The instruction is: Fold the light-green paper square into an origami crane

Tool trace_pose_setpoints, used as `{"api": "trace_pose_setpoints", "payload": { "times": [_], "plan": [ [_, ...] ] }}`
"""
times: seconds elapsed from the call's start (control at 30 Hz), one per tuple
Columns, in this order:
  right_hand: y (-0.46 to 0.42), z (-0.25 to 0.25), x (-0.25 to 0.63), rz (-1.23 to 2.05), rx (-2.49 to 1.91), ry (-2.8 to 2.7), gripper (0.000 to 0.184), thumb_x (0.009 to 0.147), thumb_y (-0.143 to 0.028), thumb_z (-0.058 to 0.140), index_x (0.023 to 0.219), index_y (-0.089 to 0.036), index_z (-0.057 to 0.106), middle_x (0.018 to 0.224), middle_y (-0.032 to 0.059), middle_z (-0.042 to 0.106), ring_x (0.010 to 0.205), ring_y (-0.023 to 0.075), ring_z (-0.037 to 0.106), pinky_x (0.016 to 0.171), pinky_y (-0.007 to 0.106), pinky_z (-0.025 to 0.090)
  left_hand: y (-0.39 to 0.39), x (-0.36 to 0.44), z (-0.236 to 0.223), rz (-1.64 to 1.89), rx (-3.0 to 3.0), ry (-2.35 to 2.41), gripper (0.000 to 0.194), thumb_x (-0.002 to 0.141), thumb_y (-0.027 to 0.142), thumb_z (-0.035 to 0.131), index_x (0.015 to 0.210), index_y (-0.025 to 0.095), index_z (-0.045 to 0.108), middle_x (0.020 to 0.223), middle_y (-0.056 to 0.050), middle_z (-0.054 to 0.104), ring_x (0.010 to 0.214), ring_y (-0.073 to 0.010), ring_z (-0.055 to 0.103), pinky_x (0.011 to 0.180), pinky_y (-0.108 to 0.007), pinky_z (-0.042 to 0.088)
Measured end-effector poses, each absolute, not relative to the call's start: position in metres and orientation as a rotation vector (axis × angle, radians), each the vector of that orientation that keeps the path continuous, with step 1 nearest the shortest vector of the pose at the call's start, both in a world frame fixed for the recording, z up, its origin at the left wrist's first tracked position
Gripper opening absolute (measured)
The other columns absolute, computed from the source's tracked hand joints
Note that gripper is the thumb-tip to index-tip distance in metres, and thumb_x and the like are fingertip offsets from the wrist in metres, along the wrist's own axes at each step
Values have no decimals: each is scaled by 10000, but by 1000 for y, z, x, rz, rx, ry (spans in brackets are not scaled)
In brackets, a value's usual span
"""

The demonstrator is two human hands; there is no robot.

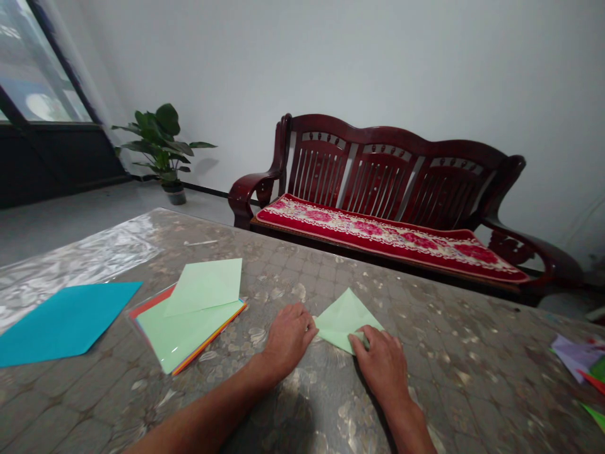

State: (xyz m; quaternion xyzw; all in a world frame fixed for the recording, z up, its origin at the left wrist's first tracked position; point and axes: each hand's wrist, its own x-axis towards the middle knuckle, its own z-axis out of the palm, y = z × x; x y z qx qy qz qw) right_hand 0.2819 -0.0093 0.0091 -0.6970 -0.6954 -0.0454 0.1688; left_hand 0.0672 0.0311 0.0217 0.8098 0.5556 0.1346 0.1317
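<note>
A pale green sheet of paper [348,314], partly folded, lies on the table with one corner pointing away from me. My left hand [292,335] pinches its left corner between thumb and fingers. On the right side of the paper, my right hand [382,360] has its fingers curled over the near right edge, gripping a folded part there. The fingertips of the right hand cover some of that fold.
To the left lie a stack of coloured paper [189,337], a loose pale green sheet [208,287] on it, and a blue sheet [66,321]. Coloured paper pieces [574,356] are at the far right. A wooden bench [378,170] stands beyond the patterned table [472,378].
</note>
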Motion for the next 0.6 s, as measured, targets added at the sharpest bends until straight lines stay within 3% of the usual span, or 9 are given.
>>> {"api": "trace_pose_setpoints", "payload": {
  "times": [0.3,0.43,0.5,0.6],
  "plan": [
    [-11,6,283,-243,-1923,-2016,180,917,-326,578,774,-226,620,747,13,660,790,205,572,750,321,289,28,70,23,357,2385,1645,155,927,272,539,869,181,651,992,-72,628,964,-244,551,869,-350,397],
    [-12,10,280,-370,-1841,-2000,89,905,-247,577,951,-216,646,916,39,665,869,218,537,779,329,310,28,70,23,353,2387,1670,146,918,275,549,874,186,656,994,-63,623,962,-238,550,864,-346,399],
    [-13,12,277,-443,-1790,-1990,181,891,-177,578,1058,-210,641,1001,58,654,905,231,518,786,338,321,28,70,23,356,2392,1668,137,913,272,557,877,190,659,995,-60,622,965,-236,549,865,-346,400],
    [-17,12,270,-433,-1613,-2071,221,890,-104,556,1042,-230,658,986,46,651,891,217,509,771,330,330,28,71,25,345,2379,1665,130,910,274,567,880,191,664,1004,-61,622,967,-235,551,867,-349,404]
  ]
}}
